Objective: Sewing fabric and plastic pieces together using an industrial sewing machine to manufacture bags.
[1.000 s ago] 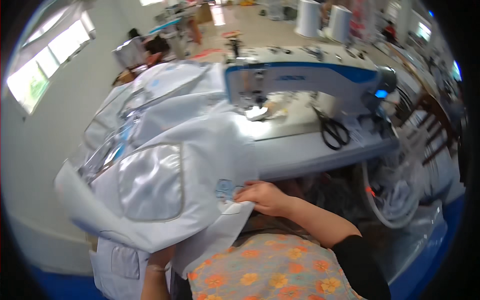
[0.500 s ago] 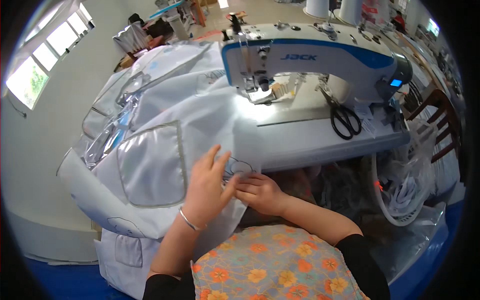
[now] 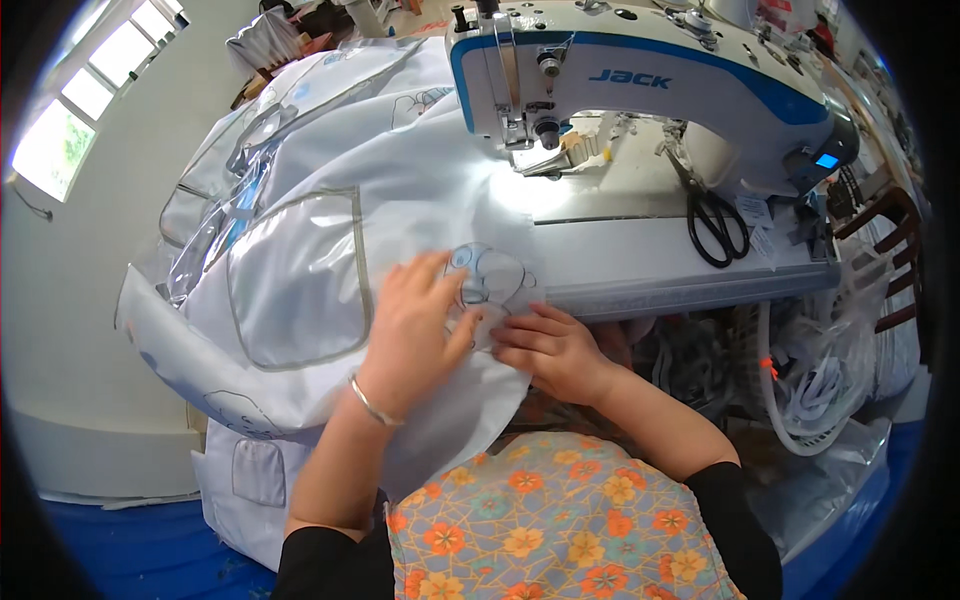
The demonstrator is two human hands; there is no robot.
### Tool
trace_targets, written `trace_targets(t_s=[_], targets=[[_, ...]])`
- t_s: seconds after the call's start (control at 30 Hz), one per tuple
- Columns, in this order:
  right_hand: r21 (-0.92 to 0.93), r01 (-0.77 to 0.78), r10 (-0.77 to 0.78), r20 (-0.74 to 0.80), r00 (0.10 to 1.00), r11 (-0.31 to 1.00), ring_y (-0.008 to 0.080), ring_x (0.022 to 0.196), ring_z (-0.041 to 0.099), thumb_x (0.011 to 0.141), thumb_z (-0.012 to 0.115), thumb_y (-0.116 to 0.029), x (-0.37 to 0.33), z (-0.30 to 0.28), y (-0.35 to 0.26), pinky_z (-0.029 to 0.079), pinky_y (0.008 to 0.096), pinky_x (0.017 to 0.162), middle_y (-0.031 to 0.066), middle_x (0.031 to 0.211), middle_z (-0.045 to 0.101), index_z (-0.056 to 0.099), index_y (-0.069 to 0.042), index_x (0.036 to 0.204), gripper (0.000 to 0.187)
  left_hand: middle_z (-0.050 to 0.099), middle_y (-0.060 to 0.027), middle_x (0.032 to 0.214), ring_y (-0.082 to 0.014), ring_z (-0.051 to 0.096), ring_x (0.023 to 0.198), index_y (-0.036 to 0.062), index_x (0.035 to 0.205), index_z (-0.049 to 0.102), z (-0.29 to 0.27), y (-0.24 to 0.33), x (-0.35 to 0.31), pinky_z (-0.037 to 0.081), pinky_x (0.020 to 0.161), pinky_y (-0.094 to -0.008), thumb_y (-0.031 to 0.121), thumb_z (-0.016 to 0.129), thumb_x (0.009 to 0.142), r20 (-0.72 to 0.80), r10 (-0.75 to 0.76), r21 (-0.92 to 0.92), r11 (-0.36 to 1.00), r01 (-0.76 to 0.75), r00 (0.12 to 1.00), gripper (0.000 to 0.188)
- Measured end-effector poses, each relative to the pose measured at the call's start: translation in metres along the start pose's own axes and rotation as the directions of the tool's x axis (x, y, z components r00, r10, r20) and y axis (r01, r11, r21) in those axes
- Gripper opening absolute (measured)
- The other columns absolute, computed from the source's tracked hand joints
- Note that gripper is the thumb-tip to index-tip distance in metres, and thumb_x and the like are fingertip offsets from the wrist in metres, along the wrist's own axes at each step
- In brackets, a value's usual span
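Note:
A large white, glossy fabric piece (image 3: 420, 225) spreads over the machine table and hangs toward me. My left hand (image 3: 412, 325) lies on it with fingers and thumb spread, beside a printed cartoon drawing (image 3: 490, 278). Along the fabric's right edge, just below that drawing, my right hand (image 3: 562, 355) grips the cloth; its fingers lie on top and its thumb is hidden. A clear pocket panel with grey binding (image 3: 298, 285) is left of my left hand. Beyond my hands stands a white and blue sewing machine (image 3: 640, 95), its lamp lighting the fabric near the needle.
Black-handled scissors (image 3: 715, 225) rest on the machine bed at the right. Below the table's right end is a white basket (image 3: 775, 400) with clear plastic and white strips. A brown wooden chair (image 3: 895, 250) stands beyond it. At the left is a wall with windows (image 3: 90, 95).
My hands have moved slightly apart, and more of the cartoon drawing now shows between them. The fabric edge has shifted a little right. The whole view has also tilted downward.

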State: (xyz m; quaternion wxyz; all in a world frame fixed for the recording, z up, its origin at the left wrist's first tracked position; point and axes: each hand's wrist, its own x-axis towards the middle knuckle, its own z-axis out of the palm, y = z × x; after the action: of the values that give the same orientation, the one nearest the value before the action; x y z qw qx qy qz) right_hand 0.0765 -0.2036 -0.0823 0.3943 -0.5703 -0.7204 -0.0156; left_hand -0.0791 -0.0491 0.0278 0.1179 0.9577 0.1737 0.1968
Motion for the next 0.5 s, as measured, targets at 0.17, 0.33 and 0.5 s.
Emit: trace_targets(t_s=[0.17,0.33,0.5], targets=[[0.0,0.02,-0.02,-0.019,1.0,1.0,0.0241,0.123,0.061,0.077,0.07,-0.006,0.0,0.003,0.01,0.045,0.0464,0.109,0.0027,0.125,0.068,0.072,-0.017,0.111,0.036,0.063,-0.0193,0.124,-0.0341,0.058,0.115,0.0003,0.112,0.064,0.015,0.016,-0.025,0.042,0.099,-0.0492,0.014,0.068,0.082,0.077,0.153,-0.052,0.987,-0.149,0.985,0.034],[-0.107,-0.038,0.034,-0.036,0.999,0.994,0.0263,0.122,0.062,0.076,0.066,-0.002,0.011,-0.003,0.0,0.046,0.0472,0.107,0.0047,0.124,0.069,0.072,-0.013,0.112,0.038,0.063,-0.0178,0.125,-0.0328,0.058,0.119,-0.0006,0.114,0.064,0.032,-0.001,-0.014,0.041,0.103,-0.0498,0.009,0.064,0.08,0.054,0.055,0.183,0.981,-0.064,0.997,0.035],[-0.13,-0.078,0.071,-0.058,0.996,0.988,0.0274,0.122,0.061,0.078,0.064,-0.005,0.007,-0.006,0.004,0.046,0.0473,0.107,0.0072,0.125,0.068,0.072,-0.011,0.111,0.035,0.063,-0.0176,0.124,-0.0346,0.058,0.119,0.0,0.118,0.063,0.043,0.017,0.012,0.039,0.105,-0.0516,0.009,0.063,0.083,0.002,0.139,0.053,0.989,-0.139,0.99,0.037]])
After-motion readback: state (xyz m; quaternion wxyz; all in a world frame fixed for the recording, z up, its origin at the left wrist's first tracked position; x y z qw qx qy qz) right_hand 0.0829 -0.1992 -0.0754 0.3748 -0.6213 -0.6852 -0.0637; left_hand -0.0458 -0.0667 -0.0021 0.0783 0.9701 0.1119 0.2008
